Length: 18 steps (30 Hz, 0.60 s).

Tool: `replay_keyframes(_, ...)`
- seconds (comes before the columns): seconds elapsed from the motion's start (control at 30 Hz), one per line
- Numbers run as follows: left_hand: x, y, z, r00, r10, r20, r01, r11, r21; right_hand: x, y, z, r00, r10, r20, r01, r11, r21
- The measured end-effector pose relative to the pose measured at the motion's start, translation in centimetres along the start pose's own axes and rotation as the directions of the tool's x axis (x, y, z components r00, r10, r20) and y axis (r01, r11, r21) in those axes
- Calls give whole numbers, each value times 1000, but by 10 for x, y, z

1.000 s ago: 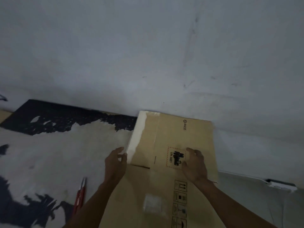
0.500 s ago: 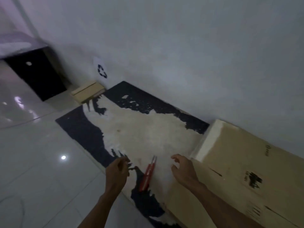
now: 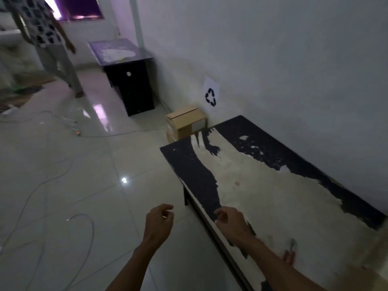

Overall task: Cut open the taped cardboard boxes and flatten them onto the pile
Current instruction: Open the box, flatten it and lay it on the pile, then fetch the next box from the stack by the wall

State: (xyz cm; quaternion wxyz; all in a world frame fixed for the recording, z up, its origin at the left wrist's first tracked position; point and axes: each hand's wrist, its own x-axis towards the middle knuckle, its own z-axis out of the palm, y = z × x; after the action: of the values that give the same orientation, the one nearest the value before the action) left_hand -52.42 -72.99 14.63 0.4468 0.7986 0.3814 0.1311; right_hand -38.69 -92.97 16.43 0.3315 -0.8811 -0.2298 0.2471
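Both hands are out in front and both are empty: the left hand (image 3: 160, 222) hangs over the tiled floor (image 3: 63, 185) with its fingers loosely curled, thumb and forefinger near each other but gripping nothing, and the right hand (image 3: 232, 222) sits over the near edge of the worktop (image 3: 189, 164), fingers likewise loosely curled around nothing. The worktop is a dark board with most of its top layer peeled away to a pale patch, pushed up against the white wall (image 3: 294, 59). Down by the right forearm, a red-handled cutter (image 3: 290, 252) lies on the pale patch, blurred, apart from the hand. The box in view, a small cardboard box (image 3: 185, 121) with a white label on its side, stands on the floor just past the far end of the worktop, right under a paper recycling sign (image 3: 211, 94) stuck on the wall; whether it is taped shut, I cannot tell. Further along the wall stands a black cabinet (image 3: 131, 89) with a glossy top. White cables (image 3: 42, 185) trail across the tiles on the left, and another person (image 3: 50, 38) in a patterned shirt stands at the far left.
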Motion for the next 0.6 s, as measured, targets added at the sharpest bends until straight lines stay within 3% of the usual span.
replay_keyframes(0.33,141,-20,-57,999,-44,-15,44,999,-3,155,-92,39,993,-68,96,70,997,-14)
replay_keyframes(0.6,288,-5,-97,998,-56,1,56,998,17,297,-166,55,985,-42,166,44,999,-9)
